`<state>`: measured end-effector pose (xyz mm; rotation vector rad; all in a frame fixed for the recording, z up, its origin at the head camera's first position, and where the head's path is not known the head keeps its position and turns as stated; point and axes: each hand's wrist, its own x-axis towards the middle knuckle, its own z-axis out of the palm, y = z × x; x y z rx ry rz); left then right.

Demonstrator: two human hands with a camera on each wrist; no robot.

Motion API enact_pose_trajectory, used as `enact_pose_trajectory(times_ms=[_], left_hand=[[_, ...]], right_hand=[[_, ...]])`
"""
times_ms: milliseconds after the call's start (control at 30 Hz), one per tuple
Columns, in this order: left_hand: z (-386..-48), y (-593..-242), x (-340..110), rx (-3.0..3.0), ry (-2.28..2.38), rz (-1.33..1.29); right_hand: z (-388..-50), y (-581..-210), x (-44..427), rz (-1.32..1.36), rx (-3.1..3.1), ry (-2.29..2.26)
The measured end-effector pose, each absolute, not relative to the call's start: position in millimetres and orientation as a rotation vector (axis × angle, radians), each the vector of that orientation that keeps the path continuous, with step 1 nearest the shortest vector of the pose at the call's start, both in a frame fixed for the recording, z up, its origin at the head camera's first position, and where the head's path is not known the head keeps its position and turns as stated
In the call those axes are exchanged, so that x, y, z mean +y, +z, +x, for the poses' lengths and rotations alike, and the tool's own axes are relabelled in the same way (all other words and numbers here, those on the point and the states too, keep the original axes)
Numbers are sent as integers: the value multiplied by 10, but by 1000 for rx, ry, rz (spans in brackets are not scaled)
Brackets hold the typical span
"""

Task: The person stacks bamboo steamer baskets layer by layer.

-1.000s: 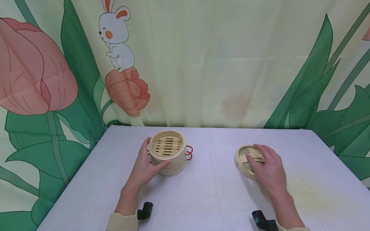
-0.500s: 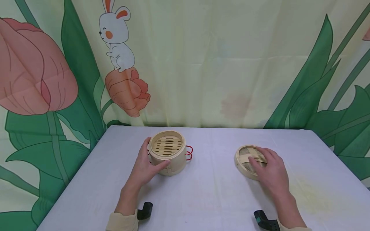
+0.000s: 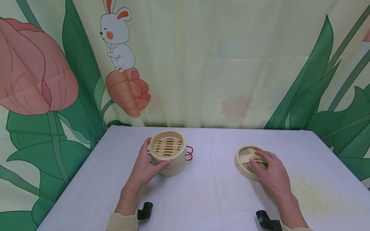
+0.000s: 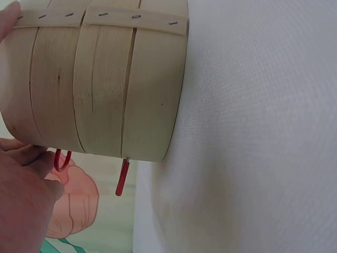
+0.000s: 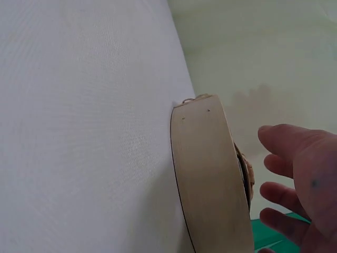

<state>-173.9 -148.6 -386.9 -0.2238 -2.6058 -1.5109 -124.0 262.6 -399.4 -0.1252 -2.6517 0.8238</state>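
Steamer (image 3: 170,158) upright on the white table (image 3: 202,199), left of centre, slatted top uncovered. Red handles (image 4: 122,178) stick out from its sides. Lid (image 3: 243,160) lies flat on the table, woven side up, well apart to the right.

Possible trouble: walls look like stacked tiers, so an uneven push from the left hand (image 3: 146,168) could slide one out of line or tip the lot. Lid is light, I'd judge; a careless brush by the right hand (image 3: 273,171) could make it skid. A pinch at one edge only might tilt it.

Fingers: left hand spread wide about the steamer, thumb on the near wall, fingers round the left side; it holds the thing steady. Right hand loosely spread over the lid's right part; wrist view shows a gap between fingertips and lid, so no hold there.

Beyond: curtain (image 3: 185,64) behind, printed with a rabbit and plants.
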Motion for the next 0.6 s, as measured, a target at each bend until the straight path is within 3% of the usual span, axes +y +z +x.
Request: enact_pose_trajectory(times_ms=[600], left_hand=[[-1739, -3863, -1492, -2599, -1507, -237]], right_hand=[[-1271, -4078, 2729, -101, -2678, 881]])
